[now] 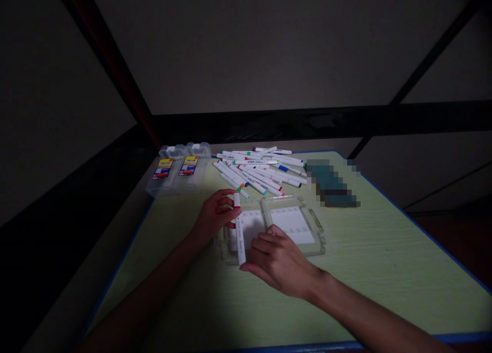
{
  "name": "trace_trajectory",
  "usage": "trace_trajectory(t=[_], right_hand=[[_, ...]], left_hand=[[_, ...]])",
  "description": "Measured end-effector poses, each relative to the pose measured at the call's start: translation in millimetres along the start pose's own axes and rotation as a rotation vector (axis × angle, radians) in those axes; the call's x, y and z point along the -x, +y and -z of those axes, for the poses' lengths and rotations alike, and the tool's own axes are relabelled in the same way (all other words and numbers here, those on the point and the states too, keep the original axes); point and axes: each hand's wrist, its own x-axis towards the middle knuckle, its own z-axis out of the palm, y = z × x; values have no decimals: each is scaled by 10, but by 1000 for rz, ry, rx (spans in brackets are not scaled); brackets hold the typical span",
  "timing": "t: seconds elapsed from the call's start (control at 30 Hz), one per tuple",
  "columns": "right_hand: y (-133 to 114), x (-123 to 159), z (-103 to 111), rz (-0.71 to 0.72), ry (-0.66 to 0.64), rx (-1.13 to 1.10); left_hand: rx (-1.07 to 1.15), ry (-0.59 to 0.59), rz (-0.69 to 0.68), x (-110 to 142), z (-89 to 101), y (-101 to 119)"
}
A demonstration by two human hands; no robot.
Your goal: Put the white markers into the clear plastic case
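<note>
A white marker (239, 229) with a red cap end lies lengthwise over the left half of an open clear plastic case (303, 225). My left hand (213, 215) pinches its far, red-capped end with curled fingers. My right hand (277, 262) grips its near end, fingers bent and resting on the case's front edge. A pile of several white markers (261, 169) with coloured caps lies just beyond the case.
Two closed clear marker cases (177, 174) with yellow labels stand at the table's far left. A blurred dark teal object (331, 184) lies at the far right. The pale green table (384, 261) has a blue edge; dark rails run behind it.
</note>
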Motion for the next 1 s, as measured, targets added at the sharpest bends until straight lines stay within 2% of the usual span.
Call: trace_trajectory(t=[0.17,0.23,0.37,0.47,0.6,1.0], right_hand=[[14,-10,8,-30,58,33],[10,-13,2,-40,50,42],[0,-23,-2,-55,7,63],[-7,-29,5,-83,-5,85],[-14,-27,6,-113,-14,96],[-55,-40,-41,-185,-122,25]], left_hand=[[-42,19,-57,-42,27,-59],[-158,54,-133,-59,44,-96],[-493,200,-308,-75,76,-152],[-586,238,-372,-82,92,-180],[-616,252,-407,-101,104,-231],[-656,186,-393,-129,107,-341]])
